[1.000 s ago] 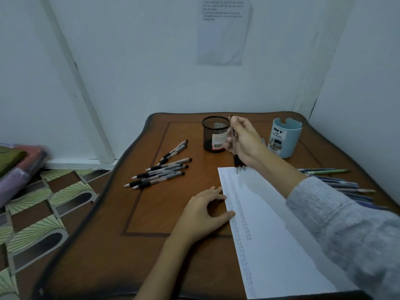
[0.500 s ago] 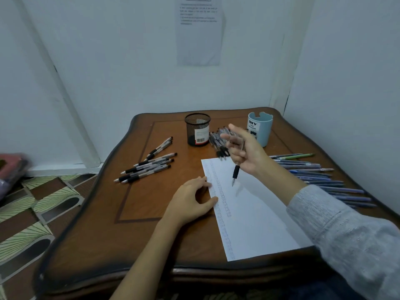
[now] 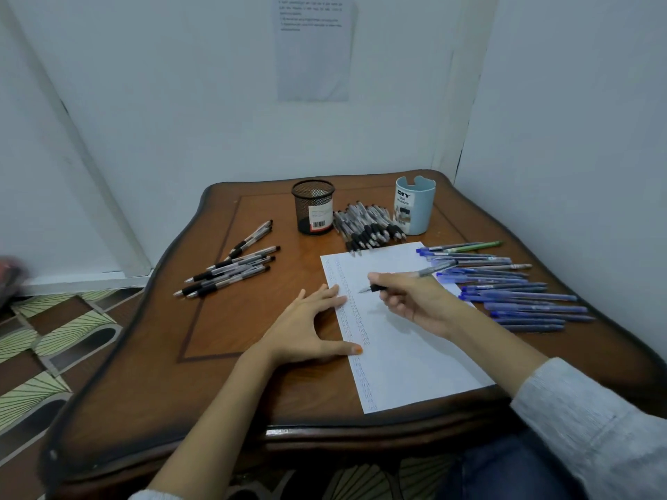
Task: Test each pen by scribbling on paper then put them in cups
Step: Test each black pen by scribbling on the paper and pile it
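Two hands are working over the paper. The left hand is lying flat with its fingers spread wide, fingertips and thumb pressing the sheet's left edge, as it was a second ago. The right hand is gripping the pen, fingers curled round its black grip section.

Half a second ago this pen was hanging upright, tip down. It is now lying at a writing slant, its tip pointing toward the left fingertips, just beside the scribble columns. Whether the tip is touching cannot be told.

Judgement: the scribble test is starting, and cupping comes after it.

Right of the gripping fingers, the blue pens are lying in a row. Left of the spread fingers, the black-grip pens are lying apart.

Farthest off, the mesh cup and the blue cup are standing with a pen pile between them. No pen is showing above either rim.
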